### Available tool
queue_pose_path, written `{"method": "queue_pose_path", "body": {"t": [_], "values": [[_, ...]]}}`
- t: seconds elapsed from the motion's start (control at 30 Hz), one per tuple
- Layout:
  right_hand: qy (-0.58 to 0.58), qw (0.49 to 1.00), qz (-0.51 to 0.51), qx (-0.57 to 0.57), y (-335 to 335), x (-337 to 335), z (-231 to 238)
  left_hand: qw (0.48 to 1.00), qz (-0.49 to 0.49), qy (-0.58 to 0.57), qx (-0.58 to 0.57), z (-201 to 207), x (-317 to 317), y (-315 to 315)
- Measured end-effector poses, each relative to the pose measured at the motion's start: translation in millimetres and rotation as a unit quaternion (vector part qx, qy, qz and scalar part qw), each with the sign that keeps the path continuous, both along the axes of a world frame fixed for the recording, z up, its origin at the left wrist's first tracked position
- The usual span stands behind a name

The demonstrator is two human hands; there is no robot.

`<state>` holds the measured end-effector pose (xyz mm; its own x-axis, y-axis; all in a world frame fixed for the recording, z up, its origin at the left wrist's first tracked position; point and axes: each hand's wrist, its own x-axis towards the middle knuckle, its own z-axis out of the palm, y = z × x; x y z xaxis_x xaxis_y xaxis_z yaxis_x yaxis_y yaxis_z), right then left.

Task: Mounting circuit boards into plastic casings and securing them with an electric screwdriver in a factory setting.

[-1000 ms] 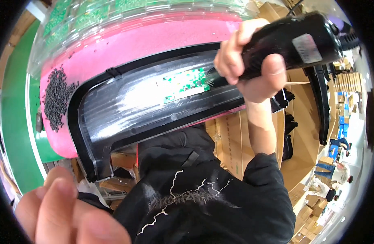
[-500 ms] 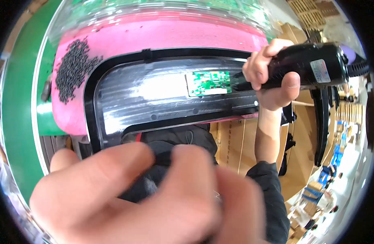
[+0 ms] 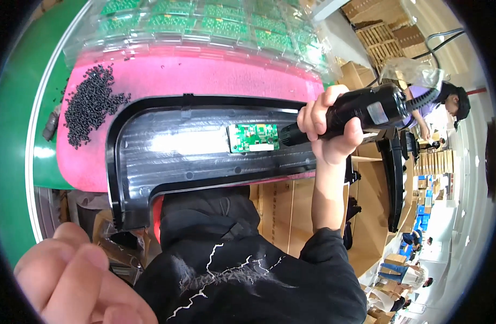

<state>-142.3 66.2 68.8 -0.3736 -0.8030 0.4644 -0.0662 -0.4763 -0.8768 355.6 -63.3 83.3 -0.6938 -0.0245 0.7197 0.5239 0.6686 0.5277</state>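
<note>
My right hand [image 3: 331,121] is wrapped round a black electric screwdriver [image 3: 366,110], held almost level. Its tip points left, at the right edge of a green circuit board [image 3: 253,138]; whether they touch I cannot tell. The board rests inside a curved black plastic housing [image 3: 188,156] that lies across the pink mat [image 3: 204,73]. Close to the camera at lower left, my left hand [image 3: 78,278] is closed, fingers curled and pressed together. What it may hold is hidden.
A heap of small black screws [image 3: 91,110] covers the mat's left part. Behind the mat stand clear trays [image 3: 204,24] of green boards. Cardboard boxes [image 3: 299,208] and black plastic parts [image 3: 391,183] stand at right. A person [image 3: 445,102] works at far right; others are farther off.
My left hand has drawn back from the lower middle to the lower left. My right hand keeps its hold on the screwdriver by the board. The whole view has shifted.
</note>
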Motion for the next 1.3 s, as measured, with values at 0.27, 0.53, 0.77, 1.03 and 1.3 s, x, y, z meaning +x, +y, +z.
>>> {"method": "queue_pose_path", "body": {"t": [0.27, 0.53, 0.77, 1.03, 1.3], "values": [[-0.413, 0.895, -0.157, 0.062, -20.8, -49.6, 5.4, 0.903, -0.112, 0.188, 0.371, 41.8, -193.5, 41.8], [-0.408, 0.898, -0.156, 0.058, -3.7, -48.6, 2.2, 0.852, -0.080, 0.088, 0.510, 79.0, -168.4, 61.6], [-0.273, 0.942, -0.184, -0.062, 26.2, -22.5, 37.6, 0.854, -0.243, -0.023, 0.459, 81.7, -170.4, 29.2], [-0.136, 0.958, -0.251, -0.010, 77.9, -21.9, 40.2, 0.688, -0.528, 0.217, 0.448, 14.7, -171.6, -22.1], [0.181, 0.840, -0.473, 0.195, 196.9, -116.8, -31.7, 0.794, 0.525, -0.173, 0.253, -53.8, -189.0, -38.8]]}}
